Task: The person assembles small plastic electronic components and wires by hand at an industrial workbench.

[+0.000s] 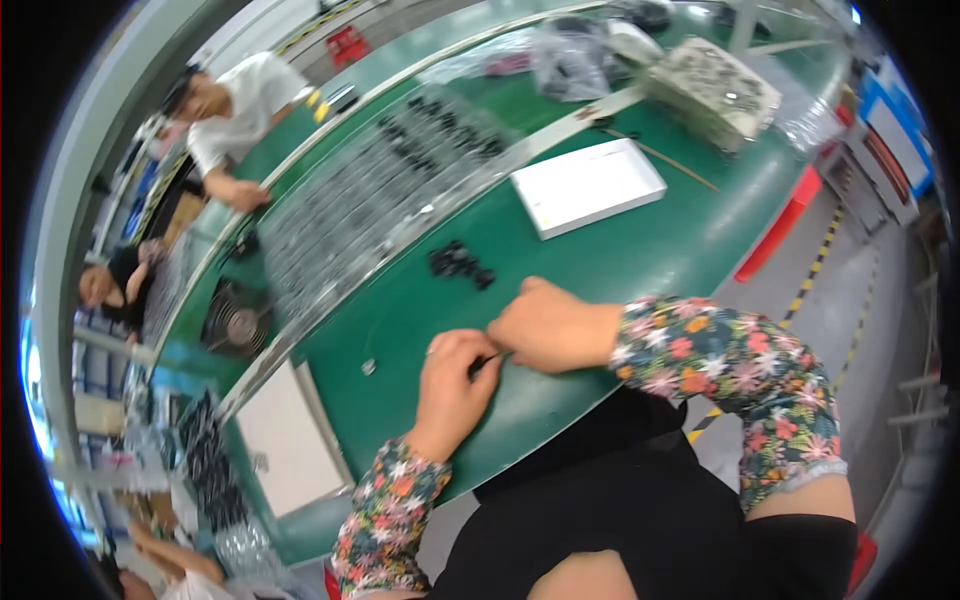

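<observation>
Over the near edge of the green table (400, 300) my two hands meet, fingers curled. My left hand (452, 385) pinches a small black part (482, 364), mostly covered by the fingers, so its kind does not show. Against it, my right hand (550, 328) is closed, with its fingertips at the same spot; what they grip is hidden. Just beyond my hands lies a loose cluster of small black parts (460, 264). A tiny pale piece (369, 367) rests on the table to the left of my left hand.
A shallow white box (590, 185) stands beyond my right hand, a white flat box (290, 440) at the left. Clear trays (350, 215), some with black parts, line the far side. A fan (238, 318) sits far left. A person (235, 120) works across the table.
</observation>
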{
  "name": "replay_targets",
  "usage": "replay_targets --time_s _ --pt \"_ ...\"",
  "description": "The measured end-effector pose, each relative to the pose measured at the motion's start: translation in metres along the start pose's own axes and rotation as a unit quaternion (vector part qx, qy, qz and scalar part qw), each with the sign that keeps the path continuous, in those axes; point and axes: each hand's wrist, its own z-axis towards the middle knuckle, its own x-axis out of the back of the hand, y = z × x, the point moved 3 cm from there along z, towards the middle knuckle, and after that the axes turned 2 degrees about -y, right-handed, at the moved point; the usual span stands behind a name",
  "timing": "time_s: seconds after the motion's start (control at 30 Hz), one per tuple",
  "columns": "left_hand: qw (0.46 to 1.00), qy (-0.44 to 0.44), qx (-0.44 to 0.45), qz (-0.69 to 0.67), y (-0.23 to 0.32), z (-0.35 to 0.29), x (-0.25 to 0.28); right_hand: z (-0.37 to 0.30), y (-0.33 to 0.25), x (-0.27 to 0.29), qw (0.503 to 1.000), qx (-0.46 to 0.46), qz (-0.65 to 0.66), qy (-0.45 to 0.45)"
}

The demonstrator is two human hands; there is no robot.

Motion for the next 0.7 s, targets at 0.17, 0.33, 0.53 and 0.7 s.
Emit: replay_targets --time_s 0.17,0.33,0.53,0.7 --pt "0.999 -0.002 0.04 -0.024 -0.007 -0.005 0.011 0.009 0.001 0.003 0.995 0.019 0.09 -0.031" --pt "0.998 -0.008 0.045 -0.035 -0.009 -0.011 0.013 0.008 -0.008 0.0 0.997 0.016 0.034 0.072" --pt "0.998 -0.02 0.032 -0.046 -0.007 -0.012 0.006 0.0 -0.009 -0.007 0.991 0.034 0.055 0.121" --pt "0.998 -0.024 0.011 -0.048 -0.003 -0.015 0.009 0.001 -0.009 0.002 0.989 0.033 0.106 0.095"
